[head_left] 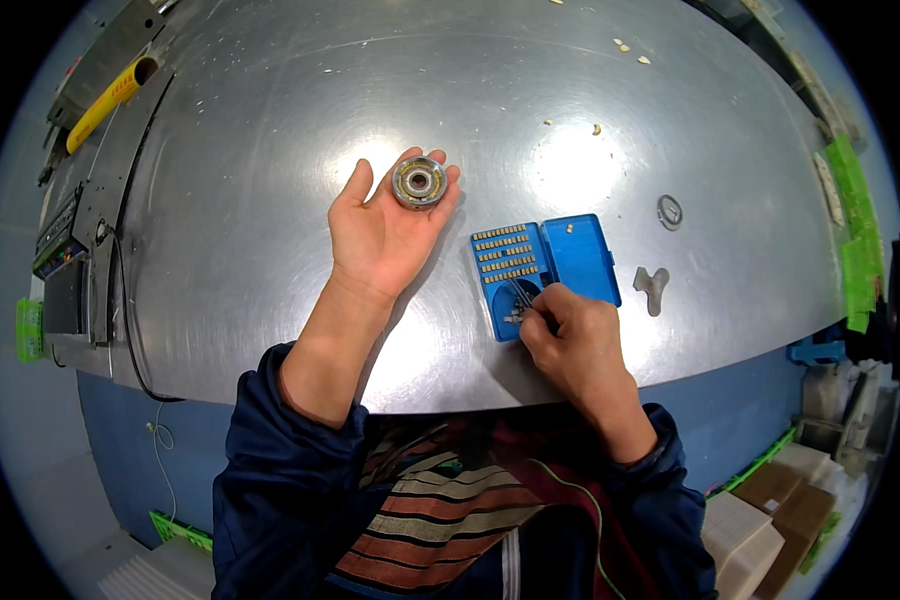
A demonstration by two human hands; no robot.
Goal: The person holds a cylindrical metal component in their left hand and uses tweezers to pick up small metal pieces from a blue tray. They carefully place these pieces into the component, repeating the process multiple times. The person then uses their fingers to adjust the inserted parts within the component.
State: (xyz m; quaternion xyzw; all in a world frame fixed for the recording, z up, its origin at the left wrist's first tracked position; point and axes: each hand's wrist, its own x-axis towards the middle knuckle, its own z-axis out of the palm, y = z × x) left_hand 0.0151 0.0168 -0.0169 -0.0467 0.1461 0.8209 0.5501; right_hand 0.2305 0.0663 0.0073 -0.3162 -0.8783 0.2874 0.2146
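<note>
My left hand (382,228) is palm up with its fingers stretched out. A round metal part like a bearing (419,182), with stepped rings and a hole in its middle, rests on those fingers. At the front of the table, my right hand (576,335) pinches slim metal tweezers (520,293), whose tips reach over a blue hinged case (502,332). Rows of small gold-coloured pieces (505,255) fill the case's upper part. Below them a round hollow holds loose small metal bits (515,314), partly hidden by the right hand. One tiny gold piece (570,229) lies in the open lid.
Right of the case lie a metal ring (670,212) and a flat notched metal plate (652,290). Pale flakes (623,46) are scattered toward the far side of the metal table (270,250). At the left stand a yellow tube (110,104) and a dark device with a cable (120,300).
</note>
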